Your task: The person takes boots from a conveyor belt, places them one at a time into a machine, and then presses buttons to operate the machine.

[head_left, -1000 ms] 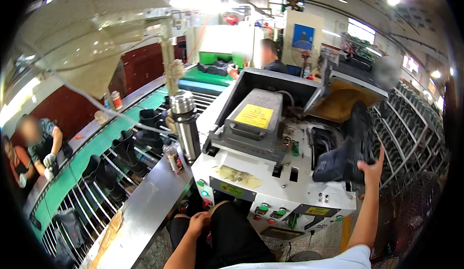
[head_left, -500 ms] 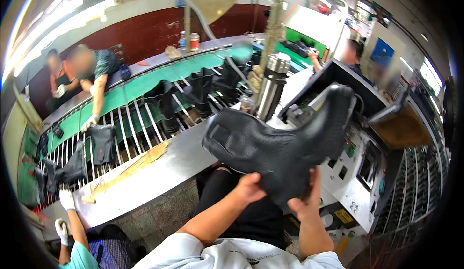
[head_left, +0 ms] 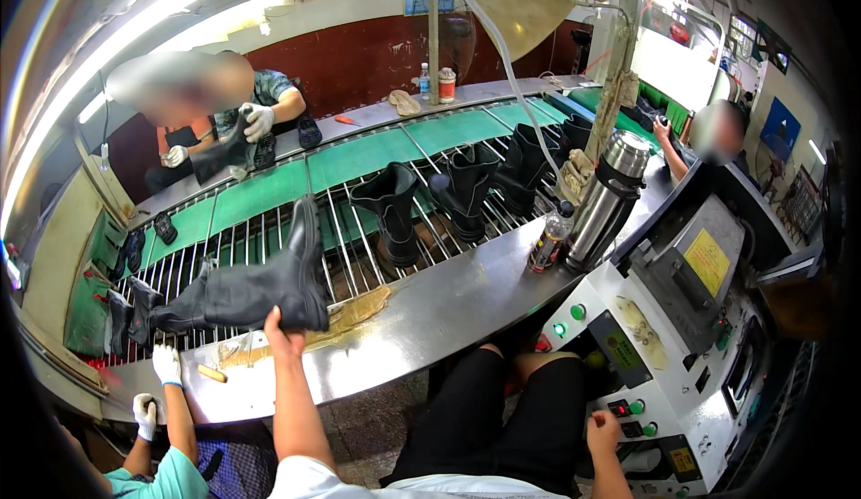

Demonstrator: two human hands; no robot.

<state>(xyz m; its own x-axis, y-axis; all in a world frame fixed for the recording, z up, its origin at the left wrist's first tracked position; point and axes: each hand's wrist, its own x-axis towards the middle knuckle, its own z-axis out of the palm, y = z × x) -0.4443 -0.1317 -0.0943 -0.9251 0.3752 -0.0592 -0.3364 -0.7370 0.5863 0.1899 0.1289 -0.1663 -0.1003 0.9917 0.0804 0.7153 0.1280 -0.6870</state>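
Note:
My left hand (head_left: 285, 336) is closed on a tall black boot (head_left: 260, 288) at the left, gripping it from below near the heel. The boot lies sideways over the rails and the bench edge, its toe pointing away from me and its shaft to the left. Its far end overlaps more dark boots, so the boundary is hard to see. Beside the control panel at the lower right, my right hand (head_left: 604, 431) hangs with its fingers curled in, and no object shows in it.
Several black boots (head_left: 386, 212) stand on the metal rails beside a green conveyor belt (head_left: 368, 153). A steel thermos (head_left: 610, 199) and a bottle (head_left: 551, 237) stand near the machine (head_left: 619, 347). A gloved co-worker's hand (head_left: 167, 364) is close left; a person across handles another boot (head_left: 224, 151).
The boot has gone from in front of me, held in both hands, to the rails at the left in my left hand alone. My right hand has let go and dropped beside the machine.

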